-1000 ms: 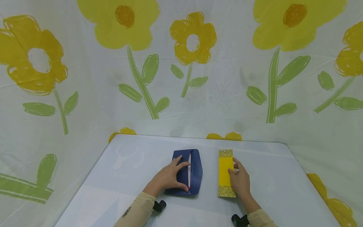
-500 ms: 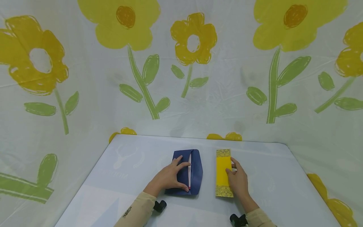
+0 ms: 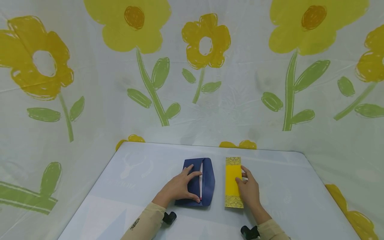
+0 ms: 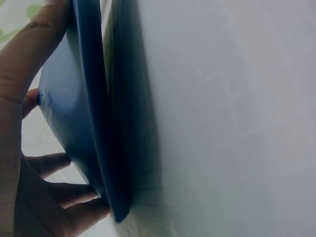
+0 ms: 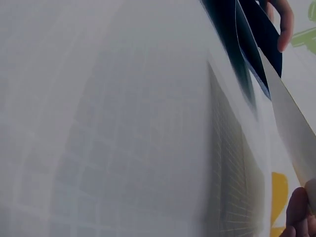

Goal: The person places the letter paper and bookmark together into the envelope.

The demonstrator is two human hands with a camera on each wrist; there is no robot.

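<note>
A navy blue envelope [image 3: 208, 183] has its flap opened out to the right, and a pale strip with a small red spot at its lower end shows in the mouth. My left hand [image 3: 177, 186] holds the envelope, thumb low by the mouth, fingers spread across its front. In the left wrist view the envelope [image 4: 74, 103] is edge-on, with fingers at its far edge. To the right, my right hand [image 3: 250, 190] pinches the long side of a yellow card [image 3: 233, 181] with patterned ends. Its pale back [image 5: 289, 118] shows in the right wrist view, above the table.
Both things are over a white table [image 3: 288, 193] with faint printed marks. Behind it hangs a white curtain [image 3: 234, 100] printed with yellow flowers. Dark wrist cameras [image 3: 169, 218] sit at both cuffs.
My right hand has carried the yellow card a short way left, narrowing the gap to the envelope. The left hand and envelope stay in place.
</note>
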